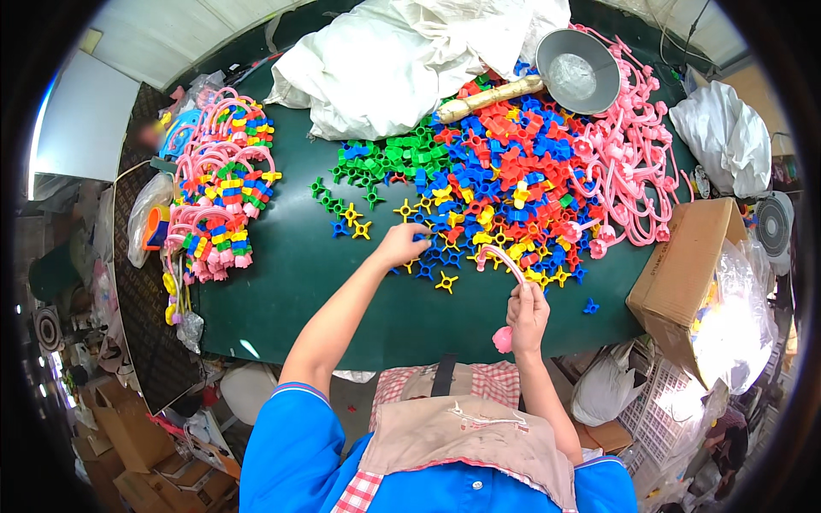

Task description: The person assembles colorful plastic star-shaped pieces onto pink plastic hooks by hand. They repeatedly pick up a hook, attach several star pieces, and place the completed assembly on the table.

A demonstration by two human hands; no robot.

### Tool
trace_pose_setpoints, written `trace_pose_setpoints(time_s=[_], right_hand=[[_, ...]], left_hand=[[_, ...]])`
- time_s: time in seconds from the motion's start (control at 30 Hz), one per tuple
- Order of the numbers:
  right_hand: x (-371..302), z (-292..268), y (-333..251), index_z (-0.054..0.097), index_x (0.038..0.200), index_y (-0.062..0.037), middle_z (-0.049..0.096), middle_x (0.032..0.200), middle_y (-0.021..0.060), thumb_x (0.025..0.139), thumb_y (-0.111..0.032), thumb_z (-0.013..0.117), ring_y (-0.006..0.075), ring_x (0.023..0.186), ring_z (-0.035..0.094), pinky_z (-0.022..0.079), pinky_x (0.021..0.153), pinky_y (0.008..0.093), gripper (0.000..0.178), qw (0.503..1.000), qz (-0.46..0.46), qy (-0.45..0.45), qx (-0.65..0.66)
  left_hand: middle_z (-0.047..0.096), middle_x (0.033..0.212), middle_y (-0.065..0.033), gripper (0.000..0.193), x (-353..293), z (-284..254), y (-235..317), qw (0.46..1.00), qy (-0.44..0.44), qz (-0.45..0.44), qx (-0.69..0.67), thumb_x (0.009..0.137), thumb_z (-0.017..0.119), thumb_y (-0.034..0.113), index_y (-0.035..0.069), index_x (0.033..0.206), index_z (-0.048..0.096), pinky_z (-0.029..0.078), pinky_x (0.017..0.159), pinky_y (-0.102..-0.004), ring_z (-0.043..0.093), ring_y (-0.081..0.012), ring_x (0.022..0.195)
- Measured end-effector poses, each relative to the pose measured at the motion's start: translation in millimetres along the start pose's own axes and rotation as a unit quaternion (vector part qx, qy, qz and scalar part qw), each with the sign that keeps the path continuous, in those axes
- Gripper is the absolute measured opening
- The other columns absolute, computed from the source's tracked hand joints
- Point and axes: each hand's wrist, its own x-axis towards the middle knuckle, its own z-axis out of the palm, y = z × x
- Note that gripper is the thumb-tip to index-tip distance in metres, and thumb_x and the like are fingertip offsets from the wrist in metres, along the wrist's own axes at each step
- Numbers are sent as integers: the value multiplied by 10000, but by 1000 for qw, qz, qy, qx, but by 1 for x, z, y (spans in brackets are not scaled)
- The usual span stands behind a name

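Observation:
My right hand [528,318] is closed around a pink curved plastic tube [503,258]. The tube's hooked end arches up to the left, and its flower-shaped end hangs below my fingers. At the near left edge of a big heap, my left hand [402,245] has its fingers pinched on a small blue star-shaped plastic piece [419,237], partly hidden by the fingertips. More star-shaped pieces in red, blue, yellow and green make up the heap [505,192]. A loose yellow star-shaped piece [445,282] lies between my hands on the dark green table [291,299].
Threaded pink tubes with coloured pieces [224,192] are stacked at the left. Loose pink tubes [633,154] lie at the right, beside a cardboard box [684,274]. A white sack [385,68], a tan stick [487,100] and a grey bowl [547,73] are at the back.

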Motion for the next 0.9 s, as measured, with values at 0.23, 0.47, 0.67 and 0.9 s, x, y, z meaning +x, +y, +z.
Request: trace_pose_setpoints(time_s=[0.23, 0.47, 0.67, 0.9], right_hand=[[-15, -13, 4, 521, 857, -61, 341, 582, -98, 1071, -242, 481, -12, 453, 252, 186, 402, 195, 283, 1000, -7, 14, 1], [-22, -18, 0, 519, 855, -62, 338, 576, -98, 1071, -246, 487, -13, 454, 251, 181, 401, 194, 285, 999, -26, 18, 13], [-17, -9, 9, 519, 861, -65, 341, 574, -94, 1074, -248, 481, -9, 443, 252, 177, 391, 196, 284, 999, 22, -2, 25], [6, 30, 5, 454, 808, -106, 285, 589, -77, 1075, -325, 476, 18, 439, 244, 164, 391, 211, 346, 988, 51, -3, 149]], left_hand=[[619, 985, -152, 335, -27, 21, -6, 989, 73, 76, 104, 745, 661, 8, 95, 1068, 677, 529, 825, -452, 634, -368, 931], [613, 970, -149, 249, -41, 8, 2, 971, 213, 81, 73, 831, 689, 49, 83, 1077, 699, 512, 735, -434, 626, -358, 833], [616, 981, -159, 255, -73, 33, -14, 970, 95, 34, 221, 822, 678, 75, 112, 1072, 709, 553, 768, -467, 662, -373, 868], [707, 1139, -156, 271, -62, 18, 29, 839, 4, -161, -519, 904, 703, 37, -1, 1166, 644, 627, 766, -331, 704, -266, 1067]])
